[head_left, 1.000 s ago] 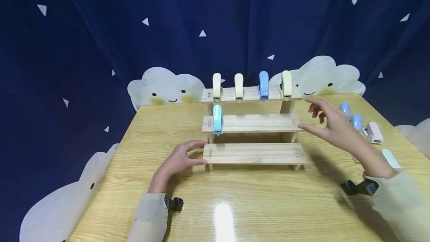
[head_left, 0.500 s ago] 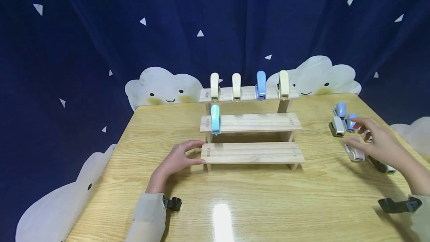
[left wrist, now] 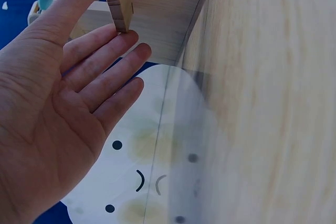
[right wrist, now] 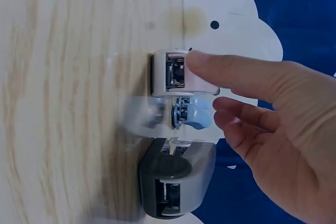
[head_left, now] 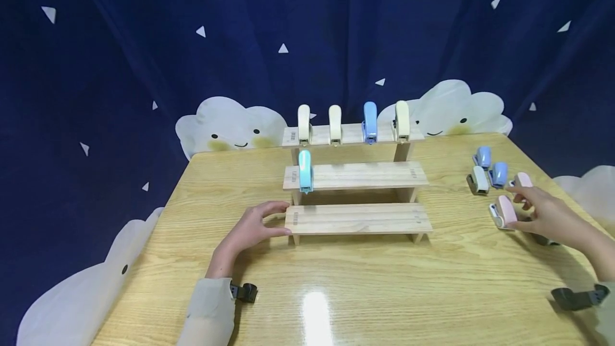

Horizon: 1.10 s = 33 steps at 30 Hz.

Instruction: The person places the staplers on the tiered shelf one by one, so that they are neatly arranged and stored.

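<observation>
A three-tier wooden display rack (head_left: 357,220) stands mid-table. My left hand (head_left: 251,228) holds the left end of its lowest board, thumb at the front corner and fingertips at the back; the left wrist view shows these fingers fairly straight against the board's end (left wrist: 119,3). To the right, my right hand (head_left: 557,219) reaches over a pink stapler (head_left: 505,210), thumb beside it and fingers spread apart. In the right wrist view the thumb touches or nearly touches this stapler (right wrist: 198,81), while the loosely bent fingers are clear of it. A dark grey stapler (right wrist: 178,179) lies nearby.
Cream and blue staplers line the top board, among them a blue one (head_left: 370,123). A turquoise stapler (head_left: 305,172) is on the middle board. Beyond my right hand lie two blue staplers (head_left: 498,174), a grey-white one (head_left: 479,180) and another pink one (head_left: 522,179).
My right hand has moved from the rack's right end out to the staplers on the right and lowered beside the front pink one. The left hand stays at the lowest board.
</observation>
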Available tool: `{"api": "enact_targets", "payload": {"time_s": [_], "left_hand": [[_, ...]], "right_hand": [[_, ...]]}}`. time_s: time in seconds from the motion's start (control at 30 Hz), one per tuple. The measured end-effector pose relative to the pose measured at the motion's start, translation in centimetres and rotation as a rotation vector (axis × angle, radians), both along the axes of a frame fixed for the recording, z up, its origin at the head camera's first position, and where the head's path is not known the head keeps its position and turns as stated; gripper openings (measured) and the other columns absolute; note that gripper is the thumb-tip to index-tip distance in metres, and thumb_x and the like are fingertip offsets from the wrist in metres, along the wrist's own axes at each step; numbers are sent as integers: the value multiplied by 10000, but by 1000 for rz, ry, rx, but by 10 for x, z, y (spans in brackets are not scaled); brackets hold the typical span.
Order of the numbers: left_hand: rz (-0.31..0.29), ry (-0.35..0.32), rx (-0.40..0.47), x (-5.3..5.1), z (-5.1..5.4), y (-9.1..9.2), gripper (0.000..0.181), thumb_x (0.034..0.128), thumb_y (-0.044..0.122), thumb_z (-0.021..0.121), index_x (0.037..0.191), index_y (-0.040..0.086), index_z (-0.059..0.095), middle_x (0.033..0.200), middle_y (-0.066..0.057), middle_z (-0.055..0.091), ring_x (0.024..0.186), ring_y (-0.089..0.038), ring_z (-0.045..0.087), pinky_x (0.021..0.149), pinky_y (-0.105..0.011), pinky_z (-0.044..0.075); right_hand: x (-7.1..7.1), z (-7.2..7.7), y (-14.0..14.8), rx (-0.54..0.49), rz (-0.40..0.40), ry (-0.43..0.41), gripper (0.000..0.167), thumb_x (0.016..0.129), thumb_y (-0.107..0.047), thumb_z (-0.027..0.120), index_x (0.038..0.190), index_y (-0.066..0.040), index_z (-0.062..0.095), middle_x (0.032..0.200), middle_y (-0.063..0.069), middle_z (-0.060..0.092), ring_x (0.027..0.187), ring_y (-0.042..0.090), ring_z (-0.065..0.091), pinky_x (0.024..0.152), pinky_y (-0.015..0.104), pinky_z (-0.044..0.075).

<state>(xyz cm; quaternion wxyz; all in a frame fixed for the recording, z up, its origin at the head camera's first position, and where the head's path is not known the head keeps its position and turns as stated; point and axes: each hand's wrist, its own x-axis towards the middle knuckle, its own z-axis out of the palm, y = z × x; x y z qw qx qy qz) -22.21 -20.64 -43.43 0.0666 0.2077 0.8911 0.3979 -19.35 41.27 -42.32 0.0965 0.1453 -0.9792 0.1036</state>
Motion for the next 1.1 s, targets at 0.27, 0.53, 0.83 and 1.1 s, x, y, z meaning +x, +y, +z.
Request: {"api": "enact_targets", "payload": {"time_s": [0.27,0.53,0.83,1.1], "left_hand": [[-3,10,-1,0,1,0,707,771,409,813,1380,162,553,1370,-43,613,1287,-258,563,1138,-503,411],[-1,8,-2,0,2,0,694,775,396,813,1377,163,557,1370,-50,612,1290,-268,561,1143,-519,399],[6,-1,7,1,0,-1,706,767,406,817,1377,161,558,1367,-42,615,1294,-266,559,1145,-518,397],[4,6,0,1,0,0,706,770,413,814,1379,166,556,1370,-35,613,1286,-255,565,1139,-510,409]], "right_hand": [[-3,-8,2,27,70,56,722,567,-152,929,1141,85,560,828,37,580,669,-75,431,524,195,394],[-4,-10,2,14,58,77,698,547,-147,934,1103,82,578,770,-30,566,659,-130,392,513,193,370],[-1,-5,-8,-117,43,151,676,562,-143,935,1111,38,585,766,-38,571,649,-118,403,510,132,364],[2,15,-35,-283,40,198,645,600,-79,914,1144,33,584,793,-73,514,690,-108,435,557,60,374]]}}
